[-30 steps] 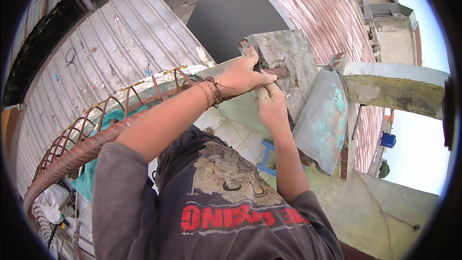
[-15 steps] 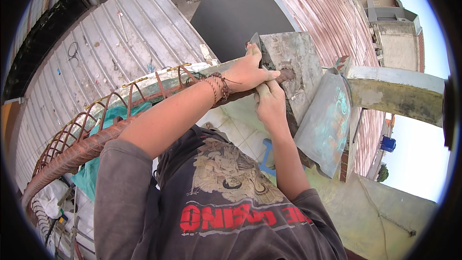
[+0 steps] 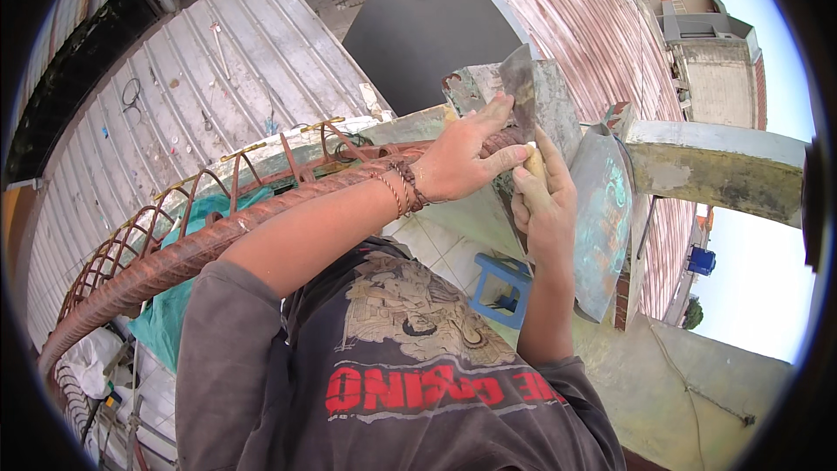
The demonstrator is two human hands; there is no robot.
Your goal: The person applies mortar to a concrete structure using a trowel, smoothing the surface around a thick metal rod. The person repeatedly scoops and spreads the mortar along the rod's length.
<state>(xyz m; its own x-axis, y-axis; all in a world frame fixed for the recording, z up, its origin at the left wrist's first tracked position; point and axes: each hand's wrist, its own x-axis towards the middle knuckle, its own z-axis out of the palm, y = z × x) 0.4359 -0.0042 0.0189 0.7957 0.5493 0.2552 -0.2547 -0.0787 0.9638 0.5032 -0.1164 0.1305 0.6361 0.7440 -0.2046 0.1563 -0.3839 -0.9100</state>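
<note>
The right hand has its fingers curled closed around the rounded wooden handle of a trowel, its thin grey blade over rough, weathered concrete. The left hand, fingers nearly straight, thumb spread, lies beside the blade.

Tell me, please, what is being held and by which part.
The right hand holds a bladed tool by its pale handle; the open left hand may touch its blade.

The blade looks dull metal, the handrail rough, rusted metal.
</note>
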